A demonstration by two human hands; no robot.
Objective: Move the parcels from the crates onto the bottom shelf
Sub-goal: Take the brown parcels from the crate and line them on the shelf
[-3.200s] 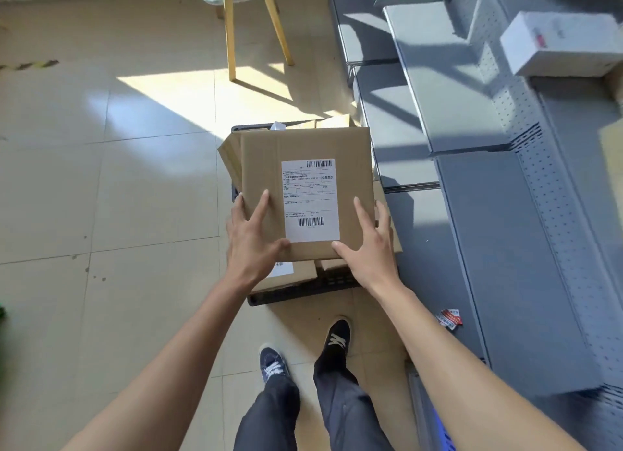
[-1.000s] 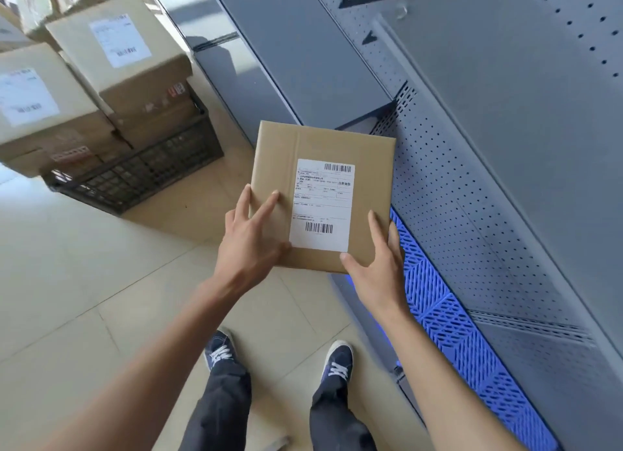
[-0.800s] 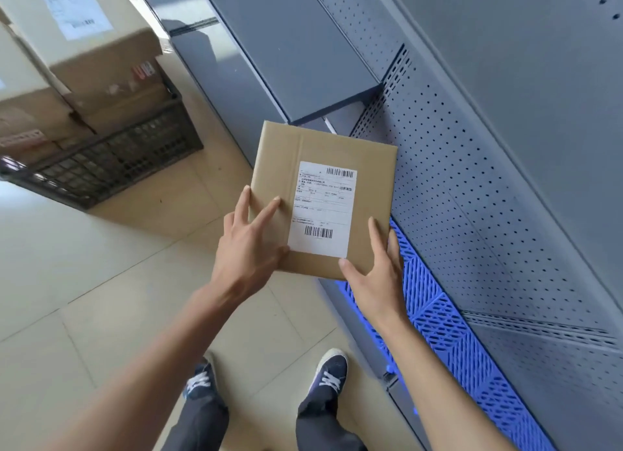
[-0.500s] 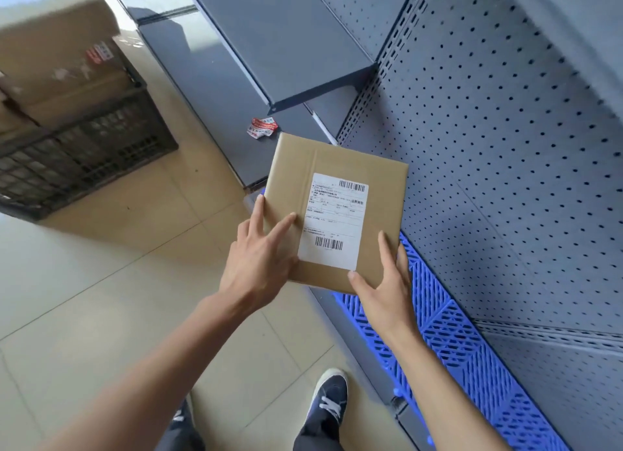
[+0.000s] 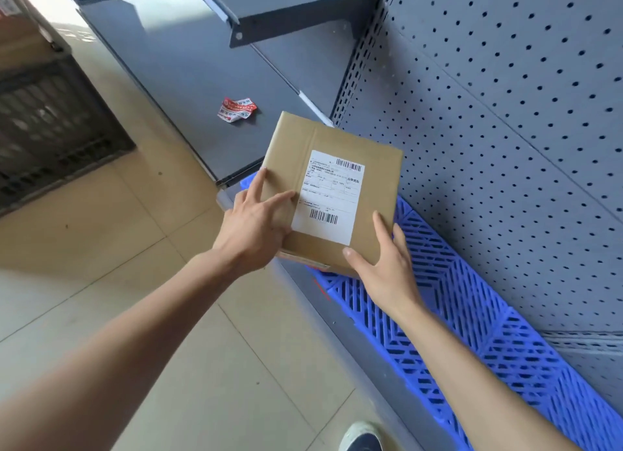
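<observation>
A brown cardboard parcel (image 5: 332, 194) is held by both hands above the near end of the bottom shelf (image 5: 448, 302), which is covered with a blue plastic grid. The parcel is tilted, with its top face turned to the camera, and a white shipping label (image 5: 328, 196) with two barcodes is stuck on this face. It is not possible to tell if the lower edge of the parcel already touches the blue grid or is only just above it. The left hand (image 5: 259, 225) grips the left side of the parcel: the thumb lies on the top face beside the label, and the fingers go along the left edge. The right hand (image 5: 384, 265) holds the near right corner, with the thumb on the top face and the other fingers wrapped around the right side. Behind the shelf stands a grey perforated back panel (image 5: 505, 130). A grey metal shelf (image 5: 286, 9) sticks out higher up. A crumpled red and white sticker (image 5: 237, 109) lies on the neighbouring grey bottom shelf (image 5: 188, 80). A black plastic crate (image 5: 50, 127) stands on the tiled floor (image 5: 135, 282) at the left. The toe of one shoe (image 5: 362, 437) is seen at the bottom edge.
</observation>
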